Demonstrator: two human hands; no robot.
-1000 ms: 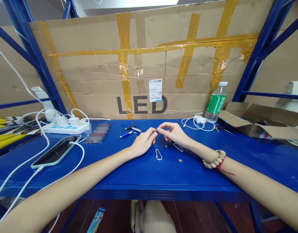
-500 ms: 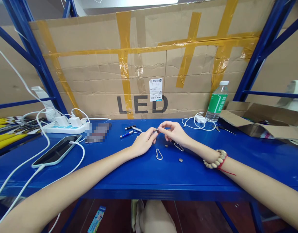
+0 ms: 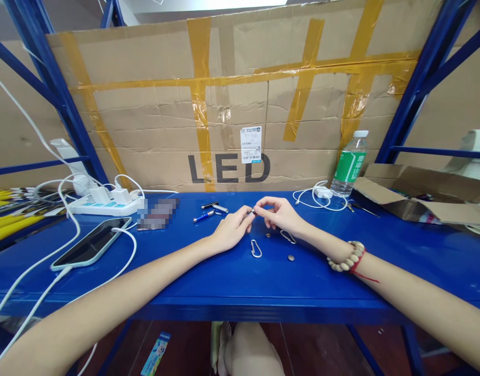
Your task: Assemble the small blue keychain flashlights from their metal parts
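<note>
Over the middle of the blue table, my left hand (image 3: pixel 231 228) and my right hand (image 3: pixel 281 215) meet at the fingertips. Both pinch a small dark metallic piece (image 3: pixel 253 211), mostly covered by the fingers, so its kind cannot be made out. Below the hands lies a silver carabiner (image 3: pixel 256 249). A second carabiner (image 3: pixel 288 236) rests under my right wrist. Two small round button-like discs sit close by, a smaller disc (image 3: pixel 268 235) and a larger disc (image 3: pixel 290 258). Beyond my left hand are a blue pen-like metal tube (image 3: pixel 203 216), a silver tube (image 3: pixel 220 209) and a black tube (image 3: pixel 210 206).
A phone (image 3: pixel 92 243) with white cables and a power strip (image 3: pixel 107 206) occupy the left. At the right stand a green-labelled bottle (image 3: pixel 349 164), a coiled white cable (image 3: pixel 322 193) and an open cardboard box (image 3: pixel 431 209). A large carton (image 3: pixel 157 125) walls off the back.
My right fingers have shifted very slightly at the small metallic piece. My left hand and the things on the table look the same.
</note>
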